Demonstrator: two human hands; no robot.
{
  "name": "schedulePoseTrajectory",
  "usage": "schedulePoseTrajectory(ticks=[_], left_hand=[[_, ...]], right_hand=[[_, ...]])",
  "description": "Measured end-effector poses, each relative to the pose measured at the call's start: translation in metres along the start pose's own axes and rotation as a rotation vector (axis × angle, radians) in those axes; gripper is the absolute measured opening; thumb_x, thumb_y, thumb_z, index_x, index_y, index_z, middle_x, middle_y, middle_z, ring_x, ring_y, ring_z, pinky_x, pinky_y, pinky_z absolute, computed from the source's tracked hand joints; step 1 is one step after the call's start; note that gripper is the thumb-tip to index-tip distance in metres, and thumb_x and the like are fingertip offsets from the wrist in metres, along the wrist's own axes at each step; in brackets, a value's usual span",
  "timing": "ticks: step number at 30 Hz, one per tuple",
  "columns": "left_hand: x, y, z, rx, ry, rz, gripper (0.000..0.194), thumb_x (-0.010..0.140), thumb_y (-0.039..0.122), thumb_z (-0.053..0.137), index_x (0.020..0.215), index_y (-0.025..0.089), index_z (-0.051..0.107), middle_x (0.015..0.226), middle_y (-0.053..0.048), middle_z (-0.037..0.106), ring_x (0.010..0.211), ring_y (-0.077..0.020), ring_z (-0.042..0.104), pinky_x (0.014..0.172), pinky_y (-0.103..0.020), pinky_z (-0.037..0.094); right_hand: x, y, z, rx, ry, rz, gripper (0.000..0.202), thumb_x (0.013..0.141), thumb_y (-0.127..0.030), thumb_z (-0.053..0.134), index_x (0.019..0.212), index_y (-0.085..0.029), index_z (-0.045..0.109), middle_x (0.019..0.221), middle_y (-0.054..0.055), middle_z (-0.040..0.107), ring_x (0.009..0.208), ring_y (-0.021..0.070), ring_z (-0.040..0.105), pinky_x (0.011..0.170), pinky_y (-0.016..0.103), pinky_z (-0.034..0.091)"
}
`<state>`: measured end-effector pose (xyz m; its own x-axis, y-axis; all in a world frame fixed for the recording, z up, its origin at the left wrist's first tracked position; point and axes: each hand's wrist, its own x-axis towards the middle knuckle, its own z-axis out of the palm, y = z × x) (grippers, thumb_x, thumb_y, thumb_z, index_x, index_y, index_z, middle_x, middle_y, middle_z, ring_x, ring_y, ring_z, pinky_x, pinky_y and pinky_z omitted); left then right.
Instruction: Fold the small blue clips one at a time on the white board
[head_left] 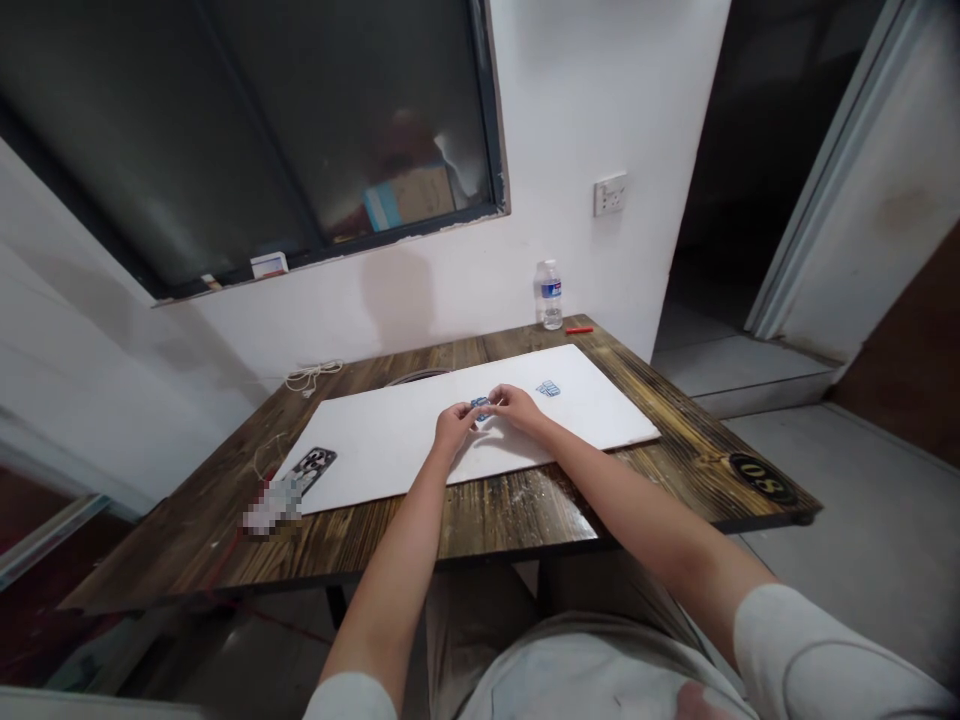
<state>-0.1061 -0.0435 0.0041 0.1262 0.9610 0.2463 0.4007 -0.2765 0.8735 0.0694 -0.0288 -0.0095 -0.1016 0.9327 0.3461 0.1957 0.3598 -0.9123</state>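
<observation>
Both hands meet over the white board (405, 430), with a small blue piece between them. My left hand (454, 428) pinches the left side of this blue piece (480, 405), whose exact kind is too small to make out. On its right side, my right hand (517, 408) has its fingers curled and also closed on it. Part of the piece is hidden by fingertips. Just right of my right hand, a small group of blue-and-clear pieces (549, 389) lies on the board.
The dark wooden table (517, 510) carries a patterned phone (313, 468) at left and a white cable (311, 375) at its back left. A water bottle (551, 297) and a red pen-like object (579, 330) are at the back right. A wall socket (610, 195) is above.
</observation>
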Motion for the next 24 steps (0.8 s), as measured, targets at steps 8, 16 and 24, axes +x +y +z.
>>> schedulePoseTrajectory(ticks=[8, 16, 24], left_hand=[[-0.002, 0.003, 0.001, -0.021, -0.009, -0.009, 0.038, 0.069, 0.054, 0.069, 0.071, 0.017, 0.067, 0.056, -0.001, 0.061, 0.054, -0.0148, 0.056, 0.053, -0.024, 0.039], [-0.002, 0.005, 0.001, -0.030, -0.005, -0.015, 0.034, 0.070, 0.051, 0.069, 0.070, 0.017, 0.067, 0.056, -0.001, 0.061, 0.053, -0.0149, 0.056, 0.054, -0.025, 0.041], [-0.001, 0.003, 0.001, -0.041, 0.009, -0.017, 0.034, 0.071, 0.051, 0.069, 0.073, 0.017, 0.068, 0.057, -0.001, 0.062, 0.053, -0.0144, 0.056, 0.053, -0.025, 0.040]], right_hand=[[-0.003, -0.001, 0.001, 0.107, -0.020, 0.116, 0.031, 0.058, -0.045, 0.074, 0.062, -0.017, 0.061, 0.056, -0.002, 0.057, 0.054, 0.0112, 0.047, 0.052, 0.024, 0.033], [-0.007, -0.009, -0.003, 0.125, -0.016, 0.154, 0.037, 0.058, -0.051, 0.074, 0.059, -0.016, 0.060, 0.054, -0.002, 0.054, 0.052, 0.0103, 0.045, 0.052, 0.024, 0.031], [-0.007, -0.011, -0.005, 0.137, -0.021, 0.162, 0.038, 0.058, -0.052, 0.074, 0.060, -0.015, 0.062, 0.055, -0.002, 0.056, 0.055, 0.0112, 0.047, 0.055, 0.025, 0.033]])
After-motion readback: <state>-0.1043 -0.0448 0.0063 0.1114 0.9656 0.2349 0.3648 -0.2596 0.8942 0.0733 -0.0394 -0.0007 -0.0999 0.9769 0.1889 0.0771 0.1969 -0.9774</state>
